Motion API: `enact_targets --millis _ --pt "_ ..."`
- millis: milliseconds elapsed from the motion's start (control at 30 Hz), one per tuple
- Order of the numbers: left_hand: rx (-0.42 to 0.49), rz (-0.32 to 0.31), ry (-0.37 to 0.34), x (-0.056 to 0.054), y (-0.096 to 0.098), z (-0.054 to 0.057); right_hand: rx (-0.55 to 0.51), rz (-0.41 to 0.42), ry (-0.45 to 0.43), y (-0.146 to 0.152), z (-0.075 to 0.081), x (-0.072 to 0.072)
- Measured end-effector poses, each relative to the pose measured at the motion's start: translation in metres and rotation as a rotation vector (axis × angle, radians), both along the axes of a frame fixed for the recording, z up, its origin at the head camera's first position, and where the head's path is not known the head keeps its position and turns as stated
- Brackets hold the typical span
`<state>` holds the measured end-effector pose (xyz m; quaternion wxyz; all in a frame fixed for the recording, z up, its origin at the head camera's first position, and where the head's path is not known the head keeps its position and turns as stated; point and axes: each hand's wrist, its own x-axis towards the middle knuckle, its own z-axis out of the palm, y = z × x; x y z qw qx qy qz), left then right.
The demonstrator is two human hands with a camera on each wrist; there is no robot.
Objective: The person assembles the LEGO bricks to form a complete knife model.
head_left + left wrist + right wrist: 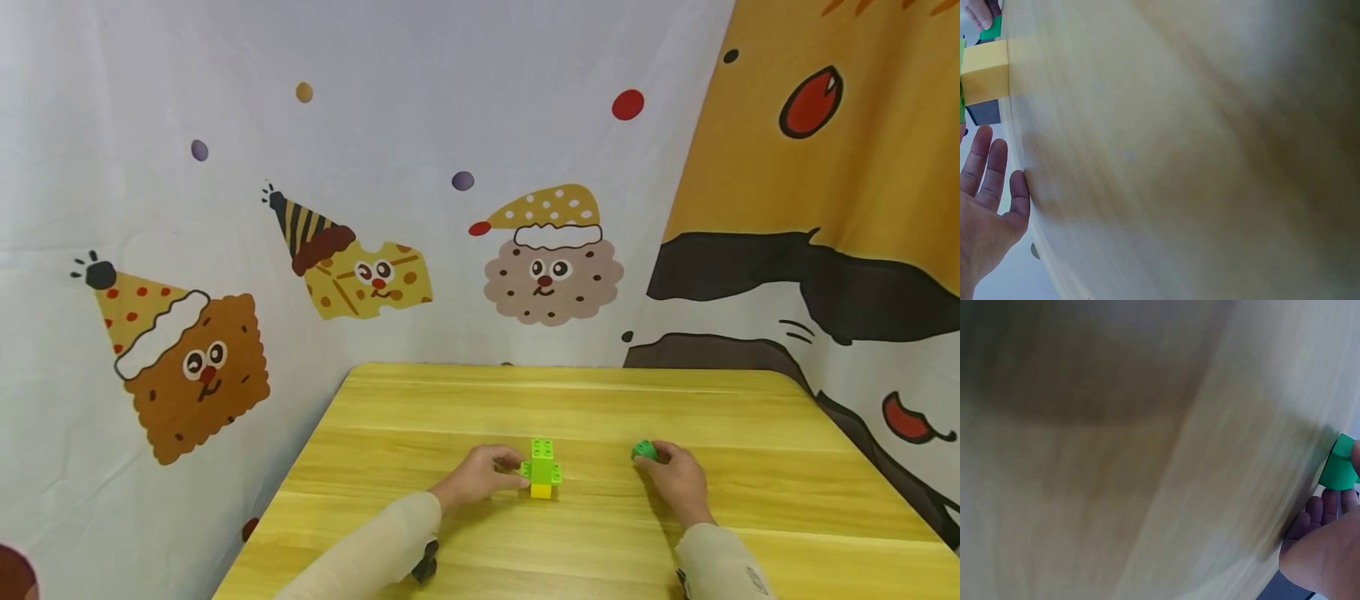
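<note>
A small toy-brick figure point(542, 467) stands upright on the table, with light green bricks above a yellow brick point(541, 491). My left hand point(483, 477) holds its left side, thumb and index finger at the light green side piece. In the left wrist view, the other fingers of that hand extend beside the table edge, while the thumb and index finger lie mostly out of frame. To the right, my right hand point(678, 479) pinches a darker green brick point(643, 451) close to the tabletop. The right wrist view shows this green brick point(1339, 464) between thumb and fingers.
The wood-grain table point(450, 400) has rounded far corners. Behind it and along the left hangs a white cloth point(420, 108) printed with cartoon snacks in party hats.
</note>
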<state>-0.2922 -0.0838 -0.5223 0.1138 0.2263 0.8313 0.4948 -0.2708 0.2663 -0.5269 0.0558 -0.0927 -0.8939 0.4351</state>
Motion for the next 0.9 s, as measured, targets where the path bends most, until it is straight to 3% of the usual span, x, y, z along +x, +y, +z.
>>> enact_targets --millis 267,600,900 --pt "0.003 0.014 -0.023 0.000 0.001 -0.001 -0.037 0.016 0.005 -0.015 0.007 -0.001" --pt "0.004 0.003 -0.015 0.001 0.001 0.002 -0.248 0.191 0.046 -0.059 0.035 -0.012" --pt "0.006 0.007 -0.013 0.001 0.001 0.003 -0.240 0.321 0.136 -0.096 0.058 -0.011"
